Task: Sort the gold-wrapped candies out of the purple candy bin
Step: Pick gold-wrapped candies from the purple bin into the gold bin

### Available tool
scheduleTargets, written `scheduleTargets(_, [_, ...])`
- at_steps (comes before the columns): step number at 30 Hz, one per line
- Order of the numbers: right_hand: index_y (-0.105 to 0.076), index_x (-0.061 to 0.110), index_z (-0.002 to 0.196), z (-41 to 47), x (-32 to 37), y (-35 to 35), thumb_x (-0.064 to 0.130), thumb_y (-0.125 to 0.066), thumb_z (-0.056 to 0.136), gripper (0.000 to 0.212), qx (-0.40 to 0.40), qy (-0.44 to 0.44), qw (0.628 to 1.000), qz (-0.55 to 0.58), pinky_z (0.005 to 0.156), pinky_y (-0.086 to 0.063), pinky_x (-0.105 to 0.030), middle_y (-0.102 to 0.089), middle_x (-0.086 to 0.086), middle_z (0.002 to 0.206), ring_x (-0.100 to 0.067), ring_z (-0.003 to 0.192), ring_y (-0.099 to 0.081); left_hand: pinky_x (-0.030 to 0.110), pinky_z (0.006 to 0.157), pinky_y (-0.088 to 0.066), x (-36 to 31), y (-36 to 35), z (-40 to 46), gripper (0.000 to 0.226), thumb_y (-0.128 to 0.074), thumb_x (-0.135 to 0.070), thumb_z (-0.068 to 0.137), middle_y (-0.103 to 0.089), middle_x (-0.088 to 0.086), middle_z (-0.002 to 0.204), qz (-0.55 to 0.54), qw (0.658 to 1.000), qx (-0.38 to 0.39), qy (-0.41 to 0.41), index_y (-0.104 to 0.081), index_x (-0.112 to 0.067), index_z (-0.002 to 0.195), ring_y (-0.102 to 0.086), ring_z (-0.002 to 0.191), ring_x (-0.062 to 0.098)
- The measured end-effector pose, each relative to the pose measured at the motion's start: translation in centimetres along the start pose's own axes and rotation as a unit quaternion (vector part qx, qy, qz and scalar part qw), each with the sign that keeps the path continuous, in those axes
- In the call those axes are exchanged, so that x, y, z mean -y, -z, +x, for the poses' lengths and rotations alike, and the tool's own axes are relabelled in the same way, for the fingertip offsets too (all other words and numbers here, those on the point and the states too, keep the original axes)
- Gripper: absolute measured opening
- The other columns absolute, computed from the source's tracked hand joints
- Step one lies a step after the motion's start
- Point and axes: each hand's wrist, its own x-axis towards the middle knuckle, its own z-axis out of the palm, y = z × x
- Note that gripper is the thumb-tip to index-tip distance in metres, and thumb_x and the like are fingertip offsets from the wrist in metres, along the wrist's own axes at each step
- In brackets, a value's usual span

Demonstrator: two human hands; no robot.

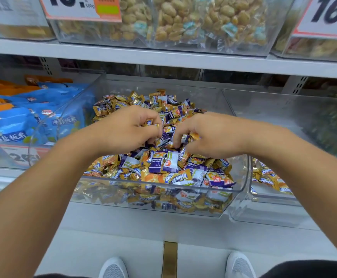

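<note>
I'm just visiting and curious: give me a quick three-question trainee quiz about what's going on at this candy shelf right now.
1. True or false: both hands are inside the clear bin of mixed candies.
2. What is the left hand pinching? A) a blue bag B) small wrapped candies C) a price tag
3. In which direction from the mixed bin do the blue snack bags lie?

Key:
1. True; the right hand digs into the pile too.
2. B; gold-wrapped candies show between its fingers.
3. To the left.
</note>
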Motion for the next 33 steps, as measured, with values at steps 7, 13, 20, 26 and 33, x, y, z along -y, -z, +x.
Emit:
scheduleTargets(7, [-0.069,0.034,0.102,1.2,0.4,-1.0,0.043,-0.073,0.087,0.019,0.005,0.014,0.991,-0.131,0.064,-0.041,-0.030,-0.064,0.011,0.095,-0.015,0.092,-0.055,0.024,0.048,-0.037,0.5,0.3,-0.2,0.037,-0.046,-0.036,0.103,-0.064,-0.004,0.063,0.047,0.998,-0.033,-0.019,-0.058,-0.018,0.073,-0.042,0.041,0.004])
scheduleTargets(13, [-0.055,0.014,0.084,-0.7,-0.7,1.7,0.048,-0.046,0.101,0.039,-0.066,-0.028,0.989,-0.131,0.060,-0.034,-0.035,-0.056,-0.002,0.079,-0.024,0.075,-0.052,0.025,0.058,-0.041,-0.6,-0.2,0.1,0.013,-0.056,-0.029,0.099,-0.067,-0.011,0.072,0.042,0.998,-0.011,-0.047,-0.068,-0.030,0.092,-0.053,0.053,-0.003])
scheduleTargets(20, [-0.063,0.016,0.083,-4.9,-2.5,3.0,0.033,-0.053,0.097,0.025,-0.153,-0.029,0.985,-0.074,0.062,-0.042,-0.037,-0.058,0.001,0.070,-0.018,0.067,-0.053,0.029,0.078,-0.042,-4.8,-4.5,2.1,0.027,-0.074,-0.048,0.082,-0.058,-0.021,0.082,0.166,0.980,0.057,-0.095,-0.072,-0.039,0.108,-0.053,0.096,0.005])
scheduleTargets(26, [-0.064,0.019,0.080,-5.8,-5.9,1.7,0.031,-0.058,0.097,0.022,-0.253,-0.055,0.966,0.028,0.060,-0.039,-0.033,-0.057,0.006,0.062,-0.008,0.060,-0.053,0.035,0.076,-0.050,-5.0,-6.0,3.5,0.017,-0.071,-0.041,0.087,-0.066,-0.008,0.089,0.257,0.963,0.036,-0.076,-0.074,-0.030,0.100,-0.059,0.099,0.021])
scheduleTargets(33, [-0.060,0.007,0.076,-6.9,-10.0,1.2,0.019,-0.052,0.092,0.021,-0.123,-0.251,0.894,0.350,0.037,-0.026,-0.018,-0.063,-0.013,0.064,-0.016,0.038,-0.036,0.017,0.042,-0.029,-5.8,-3.2,2.6,0.014,-0.063,-0.034,0.095,-0.063,-0.004,0.071,-0.269,0.959,-0.089,0.000,-0.074,-0.026,0.095,-0.042,0.051,0.011])
